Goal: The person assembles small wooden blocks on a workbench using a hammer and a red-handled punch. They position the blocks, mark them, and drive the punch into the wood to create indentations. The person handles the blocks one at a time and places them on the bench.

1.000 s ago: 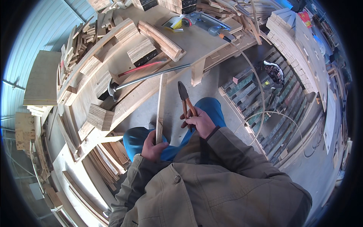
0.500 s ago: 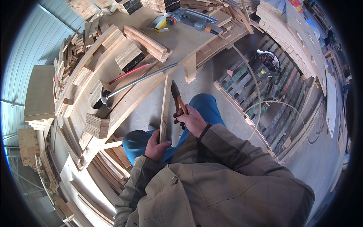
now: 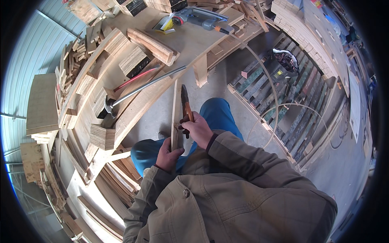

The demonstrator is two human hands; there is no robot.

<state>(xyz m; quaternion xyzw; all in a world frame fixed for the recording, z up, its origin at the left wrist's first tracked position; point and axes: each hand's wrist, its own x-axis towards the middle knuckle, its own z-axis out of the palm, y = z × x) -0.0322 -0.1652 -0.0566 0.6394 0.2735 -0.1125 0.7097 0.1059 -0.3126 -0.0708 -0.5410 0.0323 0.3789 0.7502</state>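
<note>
My left hand (image 3: pixel 168 156) is closed around the lower end of a narrow wooden strip (image 3: pixel 176 111), which stands nearly upright in front of my knees. Just to its right, my right hand (image 3: pixel 198 130) grips a pair of pliers (image 3: pixel 186 106) with orange-and-black handles and dark jaws. The jaws point away from me, beside the strip's right face; I cannot tell whether they touch it. On the bench at the left lies a claw hammer (image 3: pixel 142 87) with a long metal shaft, and a red bar (image 3: pixel 137 78) lies next to it.
A wooden workbench (image 3: pixel 158 91) carries wood blocks (image 3: pixel 135 62) and boards. Farther back lies a grey air-powered nailer (image 3: pixel 198 19) with its hose (image 3: pixel 268 75) trailing down to the right. A slatted pallet (image 3: pixel 298 105) with a dark bag on it rests on the floor at right.
My right hand and the pliers have moved slightly left, closer to the strip, and the plier handles look closer together. My left hand keeps its hold. The view has shifted a little.
</note>
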